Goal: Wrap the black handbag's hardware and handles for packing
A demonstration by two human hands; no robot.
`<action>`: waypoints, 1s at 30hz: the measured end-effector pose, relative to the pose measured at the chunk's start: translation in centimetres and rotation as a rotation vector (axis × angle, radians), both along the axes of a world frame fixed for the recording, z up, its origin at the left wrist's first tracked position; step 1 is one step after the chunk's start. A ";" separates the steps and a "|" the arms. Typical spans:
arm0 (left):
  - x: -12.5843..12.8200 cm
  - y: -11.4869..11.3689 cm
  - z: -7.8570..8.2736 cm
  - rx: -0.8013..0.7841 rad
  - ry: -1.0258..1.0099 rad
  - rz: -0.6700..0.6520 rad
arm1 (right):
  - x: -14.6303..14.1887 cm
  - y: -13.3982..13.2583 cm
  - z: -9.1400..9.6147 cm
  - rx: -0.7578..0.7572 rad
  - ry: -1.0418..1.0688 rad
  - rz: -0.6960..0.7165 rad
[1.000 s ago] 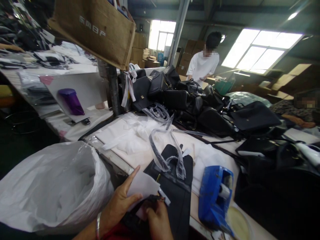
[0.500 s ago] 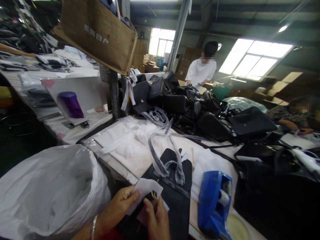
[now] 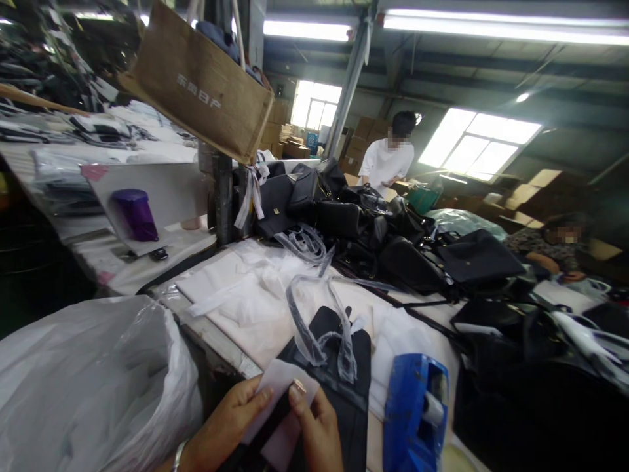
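1. At the near edge of the tabletop, the left hand and right hand both grasp a white paper sheet, fingers pinched on it.
2. The sheet lies over a black bag.
3. A blue tape dispenser stands just beside the bag.

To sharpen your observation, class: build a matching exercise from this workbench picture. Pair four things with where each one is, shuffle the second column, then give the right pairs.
Things
1. tape dispenser
2. purple bin
3. cardboard box
4. sheet

Places
A. held by the left hand and right hand
B. tilted overhead, top left
C. on the side table, far left
D. just right of the flat black bag

Pairs: 1-D, 2-C, 3-B, 4-A
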State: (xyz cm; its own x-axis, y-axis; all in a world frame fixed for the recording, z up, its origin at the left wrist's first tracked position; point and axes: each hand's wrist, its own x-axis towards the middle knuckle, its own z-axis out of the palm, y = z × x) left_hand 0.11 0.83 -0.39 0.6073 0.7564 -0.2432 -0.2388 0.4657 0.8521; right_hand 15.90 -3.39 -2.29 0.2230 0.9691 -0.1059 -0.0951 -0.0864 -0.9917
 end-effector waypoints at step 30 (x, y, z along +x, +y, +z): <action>-0.6 2.4 0.5 0.231 0.153 -0.257 | -0.8 -1.2 0.7 0.074 -0.258 -0.096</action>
State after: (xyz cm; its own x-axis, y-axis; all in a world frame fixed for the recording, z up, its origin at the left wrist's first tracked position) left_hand -0.53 3.21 0.08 0.7543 0.6296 -0.1864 -0.0012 0.2852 0.9585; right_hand 15.07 -4.57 -1.55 0.3249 0.9451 0.0361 0.1567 -0.0161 -0.9875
